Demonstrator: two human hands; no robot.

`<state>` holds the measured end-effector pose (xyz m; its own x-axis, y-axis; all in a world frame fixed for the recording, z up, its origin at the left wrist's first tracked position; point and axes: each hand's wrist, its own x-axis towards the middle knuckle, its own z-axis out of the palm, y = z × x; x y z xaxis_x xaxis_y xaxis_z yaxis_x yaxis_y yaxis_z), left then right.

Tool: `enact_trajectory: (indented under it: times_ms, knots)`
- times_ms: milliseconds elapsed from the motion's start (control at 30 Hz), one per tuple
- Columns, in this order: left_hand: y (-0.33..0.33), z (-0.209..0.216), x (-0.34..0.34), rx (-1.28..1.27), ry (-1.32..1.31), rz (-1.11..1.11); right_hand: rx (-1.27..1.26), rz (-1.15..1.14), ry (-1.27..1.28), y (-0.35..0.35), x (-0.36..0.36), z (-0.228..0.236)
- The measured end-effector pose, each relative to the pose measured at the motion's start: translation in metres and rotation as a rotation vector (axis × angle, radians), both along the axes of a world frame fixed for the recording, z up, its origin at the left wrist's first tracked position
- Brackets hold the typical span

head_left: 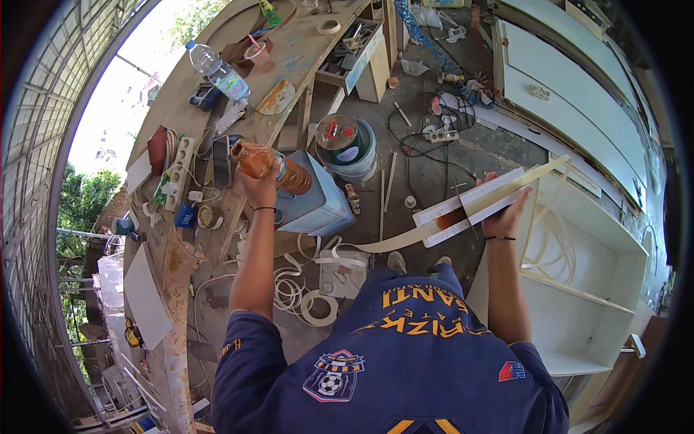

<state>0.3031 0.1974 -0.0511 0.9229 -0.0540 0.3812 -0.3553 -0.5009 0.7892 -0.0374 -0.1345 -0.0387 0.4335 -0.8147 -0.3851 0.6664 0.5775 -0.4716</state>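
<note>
My left hand is closed around a plastic bottle with amber-brown stuff inside. The bottle lies tilted nearly on its side above a blue-grey metal can, its brown-crusted end toward the left. On the right, my right hand grips a white trough-shaped holder from its far end and underside. A brown patch shows inside the trough. A long cream edging strip runs through the holder, reaching past it at upper right and curving down toward the floor at left.
At left stands a workbench with a water bottle, a power strip and a phone. A bucket stands beyond the can. Coiled white strips lie on the floor. A white open cabinet is at right.
</note>
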Motion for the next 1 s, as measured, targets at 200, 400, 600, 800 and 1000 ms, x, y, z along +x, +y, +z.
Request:
enact_trajectory:
  times_ms: [200, 400, 600, 800, 1000]
  knots:
    - [0.017, -0.053, -0.006, 0.032, 0.107, 0.131, -0.041, 0.002, 0.032, 0.001, -0.004, 0.01]
    - [0.008, -0.076, -0.004, 0.139, 0.026, 0.144, -0.064, 0.032, 0.032, -0.005, -0.012, -0.008]
    - [0.034, -0.114, 0.008, -0.019, 0.255, 0.023, -0.041, 0.106, 0.0, -0.006, -0.011, 0.009]
    - [0.001, -0.09, -0.049, 0.15, 0.233, 0.496, 0.045, 0.092, -0.019, -0.02, -0.02, 0.013]
    - [-0.165, 0.053, -0.229, 0.231, 0.452, -1.055, 0.055, 0.124, -0.094, -0.028, -0.035, 0.017]
